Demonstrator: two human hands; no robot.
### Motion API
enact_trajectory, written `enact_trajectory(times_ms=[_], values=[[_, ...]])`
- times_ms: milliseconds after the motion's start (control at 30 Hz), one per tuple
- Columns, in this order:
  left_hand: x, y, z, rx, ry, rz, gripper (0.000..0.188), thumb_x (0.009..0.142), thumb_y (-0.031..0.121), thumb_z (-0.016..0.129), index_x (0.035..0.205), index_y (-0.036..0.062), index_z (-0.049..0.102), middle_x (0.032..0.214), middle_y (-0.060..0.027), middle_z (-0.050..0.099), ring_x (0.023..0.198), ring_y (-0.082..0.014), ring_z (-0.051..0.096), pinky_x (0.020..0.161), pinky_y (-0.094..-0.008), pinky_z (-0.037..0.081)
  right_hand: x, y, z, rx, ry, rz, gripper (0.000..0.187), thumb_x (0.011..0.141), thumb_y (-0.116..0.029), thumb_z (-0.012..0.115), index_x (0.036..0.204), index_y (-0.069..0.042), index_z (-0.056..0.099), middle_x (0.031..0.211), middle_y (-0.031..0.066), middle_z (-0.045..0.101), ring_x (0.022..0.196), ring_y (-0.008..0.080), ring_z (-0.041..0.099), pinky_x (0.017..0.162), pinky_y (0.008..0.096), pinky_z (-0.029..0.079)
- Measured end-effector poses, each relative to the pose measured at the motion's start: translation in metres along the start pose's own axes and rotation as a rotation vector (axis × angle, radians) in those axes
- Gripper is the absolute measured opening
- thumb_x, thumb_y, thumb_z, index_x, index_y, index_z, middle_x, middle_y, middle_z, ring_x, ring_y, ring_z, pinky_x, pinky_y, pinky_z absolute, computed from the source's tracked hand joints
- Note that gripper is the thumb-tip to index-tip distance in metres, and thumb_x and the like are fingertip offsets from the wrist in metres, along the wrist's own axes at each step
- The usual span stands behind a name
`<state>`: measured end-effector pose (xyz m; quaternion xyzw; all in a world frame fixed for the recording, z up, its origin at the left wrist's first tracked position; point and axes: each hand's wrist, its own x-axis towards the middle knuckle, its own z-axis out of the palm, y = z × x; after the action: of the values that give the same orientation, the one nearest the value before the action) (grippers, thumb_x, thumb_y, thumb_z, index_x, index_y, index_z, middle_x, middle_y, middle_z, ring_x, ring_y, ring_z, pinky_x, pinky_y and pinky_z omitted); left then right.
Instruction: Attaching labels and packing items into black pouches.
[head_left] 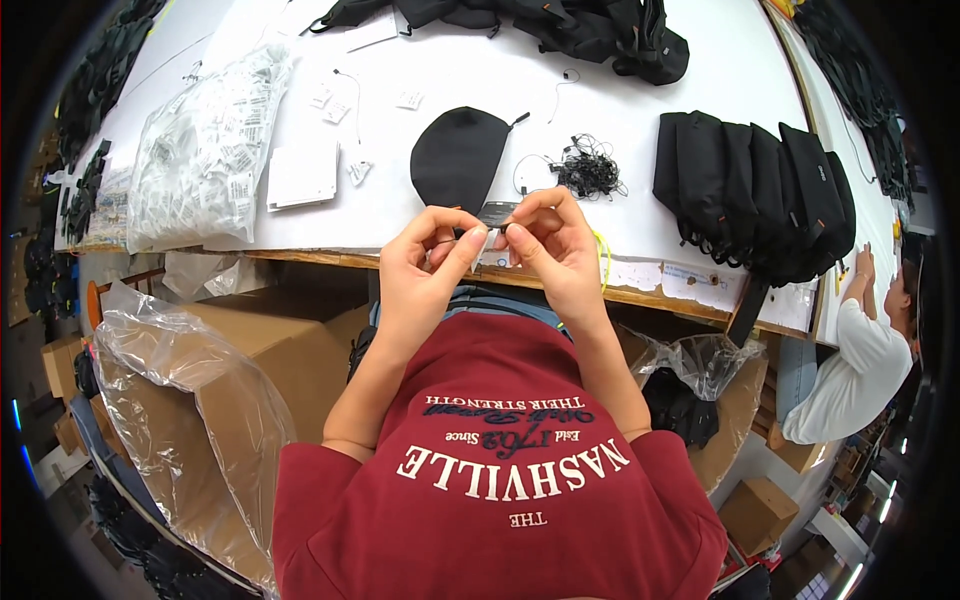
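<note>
Both my hands meet in front of my chest, just above the near edge of the white table. My left hand (428, 262) pinches one end of a small hang tag (497, 212) between thumb and finger. At the tag's other side, my right hand (562, 250) pinches it near a thin dark cord. The tag looks dark grey with a pale part below; my fingertips hide some of it. Just beyond lies a flat black fabric pouch (455, 160) with a short pull tab. A tangled heap of black tag strings (590, 168) sits to its right.
A clear bag of small white packets (205, 160) and a stack of white cards (303, 175) are at left. Several black pouches (755, 190) stand at right; more black bags (560, 25) lie at the back. Cartons (260, 340) flank me. Another person (850, 365) works at far right.
</note>
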<state>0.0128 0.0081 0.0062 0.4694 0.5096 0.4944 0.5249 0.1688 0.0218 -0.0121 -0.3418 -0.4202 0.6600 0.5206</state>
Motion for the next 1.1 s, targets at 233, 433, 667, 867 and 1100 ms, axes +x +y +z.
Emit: enact_trajectory(times_ms=[233,433,667,867,1100], values=[[0.0,-0.004,0.0,0.022,-0.057,-0.022,0.008,0.085,0.009,0.064,0.089,0.0015,0.063,0.062,0.0087,0.032,0.057,-0.0009,0.028,0.051,-0.0177,0.024,0.0,0.001,-0.001,-0.068,0.007,-0.036,0.015,0.087,-0.001,0.06,0.098,-0.004,0.049,0.086,0.0034,0.058,0.079,0.01,0.059,0.067,0.0229,0.047],[0.002,-0.006,-0.003,-0.004,-0.068,-0.063,0.01,0.087,0.006,0.064,0.094,-0.0009,0.062,0.066,0.0092,0.041,0.058,0.0016,0.031,0.052,-0.015,0.025,0.0,-0.004,-0.004,-0.201,-0.048,-0.041,0.013,0.087,-0.001,0.059,0.096,-0.003,0.049,0.087,0.0038,0.057,0.079,0.0099,0.058,0.07,0.0236,0.048],[0.005,-0.004,-0.009,0.037,-0.154,-0.1,0.009,0.085,0.007,0.065,0.09,0.0002,0.062,0.064,0.0087,0.038,0.058,0.0011,0.032,0.051,-0.0161,0.026,0.0,-0.008,-0.006,-0.142,-0.048,0.02,0.013,0.087,-0.002,0.059,0.095,-0.003,0.049,0.086,0.0035,0.057,0.078,0.0096,0.057,0.071,0.0238,0.047],[0.008,-0.005,-0.015,0.045,-0.257,-0.085,0.013,0.085,0.006,0.066,0.095,0.0004,0.06,0.066,0.0085,0.042,0.059,0.0013,0.033,0.053,-0.0152,0.027,0.001,-0.011,-0.009,-0.135,-0.165,0.069,0.014,0.087,-0.004,0.06,0.095,-0.004,0.048,0.085,0.0026,0.056,0.078,0.0091,0.057,0.071,0.0231,0.047],[0.008,-0.013,-0.018,-0.03,-0.315,-0.077,0.008,0.085,0.005,0.064,0.091,0.0013,0.06,0.064,0.0071,0.043,0.058,0.0001,0.033,0.051,-0.0179,0.026,0.0,-0.009,-0.012,0.032,-0.241,0.186,0.015,0.089,-0.007,0.06,0.099,-0.005,0.049,0.08,0.0021,0.057,0.074,0.0087,0.056,0.066,0.0219,0.045]])
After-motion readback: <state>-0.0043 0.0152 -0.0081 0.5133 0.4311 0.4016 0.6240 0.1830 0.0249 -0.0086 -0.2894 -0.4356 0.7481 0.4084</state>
